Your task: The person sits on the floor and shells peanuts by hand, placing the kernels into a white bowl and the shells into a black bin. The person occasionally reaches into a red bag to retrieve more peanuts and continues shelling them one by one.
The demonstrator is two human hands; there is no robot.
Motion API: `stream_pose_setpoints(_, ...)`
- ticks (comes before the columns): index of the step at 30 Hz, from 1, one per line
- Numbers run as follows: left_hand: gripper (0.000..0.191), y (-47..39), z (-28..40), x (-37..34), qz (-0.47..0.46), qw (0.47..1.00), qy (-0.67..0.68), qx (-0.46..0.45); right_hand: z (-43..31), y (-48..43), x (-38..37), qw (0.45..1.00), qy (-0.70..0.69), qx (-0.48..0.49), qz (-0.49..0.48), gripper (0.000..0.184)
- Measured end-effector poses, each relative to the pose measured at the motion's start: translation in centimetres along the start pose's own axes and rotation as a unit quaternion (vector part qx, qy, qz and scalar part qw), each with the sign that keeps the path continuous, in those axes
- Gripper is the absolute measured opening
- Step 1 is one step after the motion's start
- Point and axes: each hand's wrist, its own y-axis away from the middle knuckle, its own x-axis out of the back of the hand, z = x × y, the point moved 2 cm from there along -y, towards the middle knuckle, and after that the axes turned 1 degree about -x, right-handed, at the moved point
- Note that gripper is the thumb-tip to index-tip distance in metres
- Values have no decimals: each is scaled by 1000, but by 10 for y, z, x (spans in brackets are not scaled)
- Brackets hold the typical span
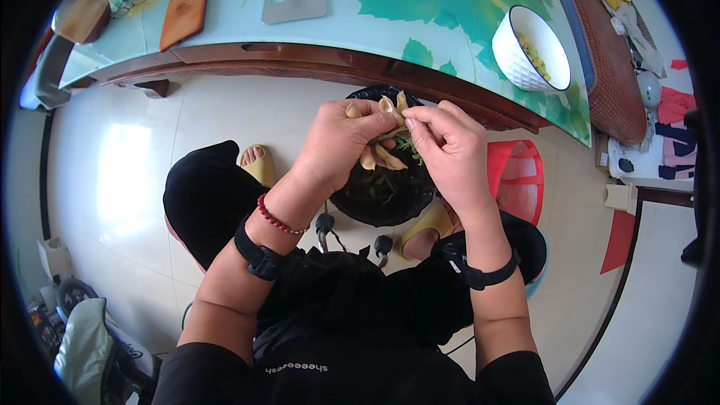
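Observation:
My left hand [346, 138] grips a bunch of yellowish bean pods [388, 158], some poking out above the fingers and some below. One pod [388, 106] at the top looks split, showing a pale inside. The thumb and forefinger of my right hand [447, 146] pinch at the pods beside my left thumb. Both hands are over a bin lined with a black bag [382, 199], which holds green plant scraps. A white textured bowl [520, 62] with shelled yellow-green beans [534, 56] stands on the table, ahead and to the right.
The glass-topped table [236, 25] has a wooden edge just beyond my hands. On it lie an orange phone [187, 8] and a grey metal stand [293, 3]. A red plastic basket [514, 180] stands right of the bin. A brown padded seat [607, 62] is at the far right.

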Motion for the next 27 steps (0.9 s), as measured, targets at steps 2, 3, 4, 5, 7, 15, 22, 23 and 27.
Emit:
stream_pose_setpoints(2, 18, 0, 0, 0, 4, 1000, 16, -11, -1, 2, 4, 999, -8, -18, -36, 10)
stream_pose_setpoints(3, 20, -1, 0, 0, 6, 1000, 24, -16, -1, 3, 5, 998, -11, -28, -53, 9)
stream_pose_setpoints(4, 19, -1, -1, 0, 2, 1000, 18, -6, 0, 4, 5, 998, -14, -43, -44, 9)
stream_pose_setpoints(5, 18, 0, -2, 0, -2, 1000, 12, 4, 1, 5, 4, 998, -18, -58, -36, 9)
stream_pose_setpoints(7, 18, 1, -4, -1, -5, 1000, 5, 16, 3, 5, 1, 998, -10, -56, -7, 9)
stream_pose_setpoints(15, 18, 3, -4, -4, -10, 996, 81, 29, 7, 4, -1, 994, -84, -67, 31, 8)
stream_pose_setpoints(22, 17, 3, -7, -3, 30, 997, 72, -27, 2, 0, 2, 992, 68, 106, -24, 20)
stream_pose_setpoints(23, 17, 3, -7, -4, 32, 996, 73, -33, 2, 1, 2, 990, 76, 116, -29, 21)
stream_pose_setpoints(27, 20, 3, -6, -2, 32, 997, 65, -41, 1, 4, 2, 978, 132, 158, -38, 23)
